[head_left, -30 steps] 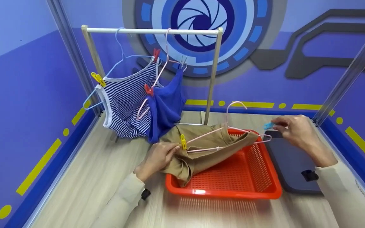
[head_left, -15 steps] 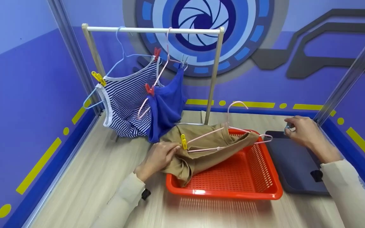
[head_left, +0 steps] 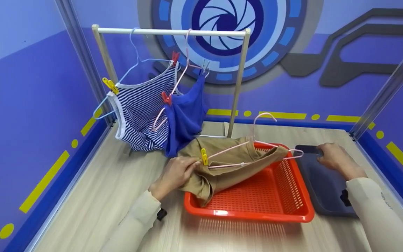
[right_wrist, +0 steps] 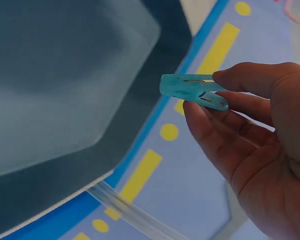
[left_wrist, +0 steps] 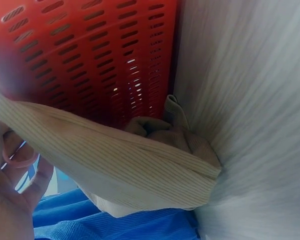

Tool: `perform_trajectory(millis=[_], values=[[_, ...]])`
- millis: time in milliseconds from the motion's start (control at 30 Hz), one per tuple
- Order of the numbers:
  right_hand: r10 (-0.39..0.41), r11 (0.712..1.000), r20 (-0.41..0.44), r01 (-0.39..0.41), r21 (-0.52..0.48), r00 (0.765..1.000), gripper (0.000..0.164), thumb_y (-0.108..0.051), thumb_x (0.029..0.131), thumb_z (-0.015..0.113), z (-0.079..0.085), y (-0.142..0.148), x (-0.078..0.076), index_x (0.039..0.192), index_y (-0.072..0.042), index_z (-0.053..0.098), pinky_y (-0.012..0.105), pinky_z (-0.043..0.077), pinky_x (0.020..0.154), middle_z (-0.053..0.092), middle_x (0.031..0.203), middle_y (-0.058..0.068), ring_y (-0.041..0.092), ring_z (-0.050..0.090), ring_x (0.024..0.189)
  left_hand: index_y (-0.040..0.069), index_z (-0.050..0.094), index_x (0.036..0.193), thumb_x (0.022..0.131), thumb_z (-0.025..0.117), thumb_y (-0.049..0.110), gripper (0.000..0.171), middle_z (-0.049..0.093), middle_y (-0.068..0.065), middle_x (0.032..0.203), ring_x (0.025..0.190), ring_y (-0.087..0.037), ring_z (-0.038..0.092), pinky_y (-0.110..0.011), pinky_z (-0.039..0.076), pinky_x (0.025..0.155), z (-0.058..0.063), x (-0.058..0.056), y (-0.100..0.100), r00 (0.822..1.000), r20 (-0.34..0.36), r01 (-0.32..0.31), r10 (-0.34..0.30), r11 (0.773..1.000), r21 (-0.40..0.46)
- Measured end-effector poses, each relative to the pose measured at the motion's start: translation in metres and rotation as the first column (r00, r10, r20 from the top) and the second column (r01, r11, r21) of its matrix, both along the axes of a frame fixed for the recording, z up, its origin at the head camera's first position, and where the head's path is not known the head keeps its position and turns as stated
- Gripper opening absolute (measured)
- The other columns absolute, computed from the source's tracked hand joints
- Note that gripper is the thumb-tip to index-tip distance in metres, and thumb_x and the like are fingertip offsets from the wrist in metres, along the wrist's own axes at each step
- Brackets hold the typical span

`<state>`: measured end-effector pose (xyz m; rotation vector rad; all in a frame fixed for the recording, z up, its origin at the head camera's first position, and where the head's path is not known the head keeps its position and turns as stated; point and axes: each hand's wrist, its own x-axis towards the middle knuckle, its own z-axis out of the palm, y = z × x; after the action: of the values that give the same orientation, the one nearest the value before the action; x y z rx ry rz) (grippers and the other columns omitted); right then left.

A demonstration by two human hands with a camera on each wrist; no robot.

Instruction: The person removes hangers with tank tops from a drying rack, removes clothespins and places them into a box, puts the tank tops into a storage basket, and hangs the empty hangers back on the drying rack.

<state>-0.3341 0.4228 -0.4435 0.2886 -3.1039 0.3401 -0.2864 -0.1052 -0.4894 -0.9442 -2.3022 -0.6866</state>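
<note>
My left hand (head_left: 176, 170) grips the left end of a pink hanger (head_left: 227, 165) together with the edge of a brown garment (head_left: 219, 142). A yellow clothespin (head_left: 204, 157) is clipped there, right beside the fingers. The garment drapes across a red basket (head_left: 250, 217), its right shoulder on the hanger with no clothespin. My right hand (head_left: 339, 161) is over the far end of a dark grey tray (head_left: 311, 190). Between thumb and fingers it pinches a light blue clothespin (right_wrist: 187, 87), clearest in the right wrist view; in the head view the hand mostly hides it.
Behind, a wooden rack (head_left: 173, 32) bears a striped top (head_left: 145, 94) on a blue hanger and a blue garment (head_left: 187, 108) on a pink one, both held by clothespins. Blue panelled walls with metal posts (head_left: 385, 92) bound the table (head_left: 93, 196).
My right hand, holding the light blue clothespin, has moved right, away from the hanger, and then down over the tray. The left hand keeps its hold on the garment.
</note>
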Motion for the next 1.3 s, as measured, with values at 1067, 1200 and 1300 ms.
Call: perform_trajectory(millis=[1067,1200,1300], values=[[-0.045,0.998,0.135,0.038,0.053,0.990,0.047,-0.012,0.083,0.068,0.002,0.012,0.008,0.120,0.015,0.058,0.060,0.052,0.082,0.063,0.107,0.035,0.037,0.062,0.082,0.010,0.074,0.098,0.097,0.062,0.021,0.016,0.076,-0.002,0.090,0.080,-0.019,0.072,-0.036,0.056,0.072,-0.001,-0.001,0.002,1.000,-0.021,0.007,-0.007,1.000,0.012],[-0.014,0.998,0.077,0.009,0.060,0.997,0.039,-0.011,0.083,0.069,0.017,0.004,0.015,0.115,0.010,0.062,0.059,0.052,0.079,0.067,0.099,0.029,0.030,0.060,0.075,0.010,0.074,0.100,0.097,0.062,0.022,0.017,0.076,-0.003,0.092,0.082,-0.019,0.072,-0.036,0.057,0.074,-0.002,-0.002,0.001,1.000,-0.013,0.007,-0.007,1.000,0.013],[-0.010,0.998,0.054,0.006,0.069,0.999,0.038,-0.013,0.083,0.071,0.030,-0.006,0.022,0.114,0.007,0.063,0.061,0.051,0.082,0.068,0.098,0.027,0.031,0.061,0.076,0.010,0.074,0.101,0.097,0.062,0.022,0.018,0.077,-0.003,0.093,0.083,-0.019,0.073,-0.035,0.057,0.075,-0.002,-0.002,0.000,1.000,-0.005,0.002,-0.002,1.000,0.013]])
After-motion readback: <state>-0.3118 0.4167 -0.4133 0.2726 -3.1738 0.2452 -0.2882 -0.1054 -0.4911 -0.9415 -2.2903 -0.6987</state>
